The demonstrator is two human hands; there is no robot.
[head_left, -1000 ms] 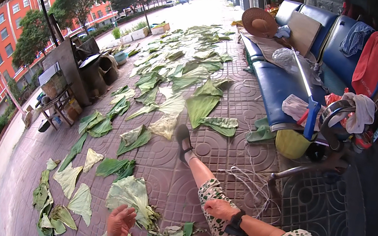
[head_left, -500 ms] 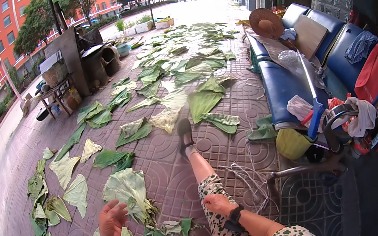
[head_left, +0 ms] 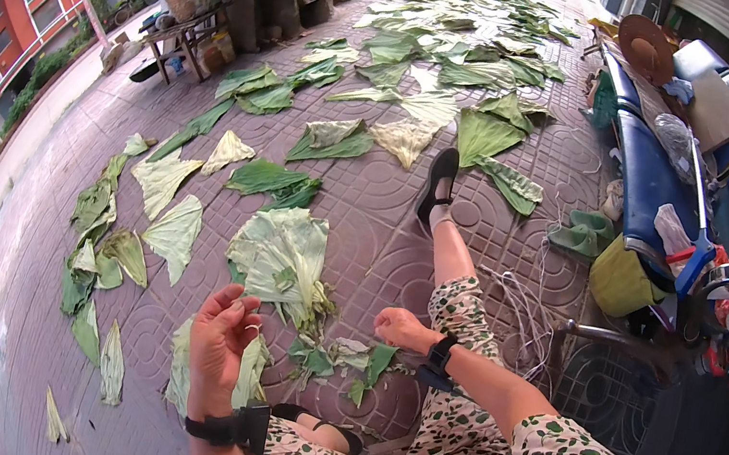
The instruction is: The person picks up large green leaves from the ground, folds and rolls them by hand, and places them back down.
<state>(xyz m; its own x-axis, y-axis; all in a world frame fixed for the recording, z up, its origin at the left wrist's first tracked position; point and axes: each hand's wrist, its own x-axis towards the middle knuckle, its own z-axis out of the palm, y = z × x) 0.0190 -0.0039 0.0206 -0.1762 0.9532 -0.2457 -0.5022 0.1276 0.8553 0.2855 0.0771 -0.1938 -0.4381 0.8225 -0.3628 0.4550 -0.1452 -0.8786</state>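
My left hand is raised at the lower middle, palm turned inward, its fingers loosely bent and apart with nothing seen in them. Behind it on the paving lies a heap of large pale-green leaves, with more leaf pieces beside the wrist. My right hand hangs above my stretched leg, its fingers curled in; whether anything is in them is hidden. Small torn leaf scraps lie on the ground between both hands, just below the right one.
Many flattened leaves are spread over the patterned paving ahead. On the right, a blue seat bench carries bags, a straw hat and cloths. White cord, green slippers and a yellow-green bucket sit nearby. A small table stands at left.
The view has tilted down and to the left. My left hand has risen further into view, and my right hand has moved inward, off the trouser leg toward the leaf scraps.
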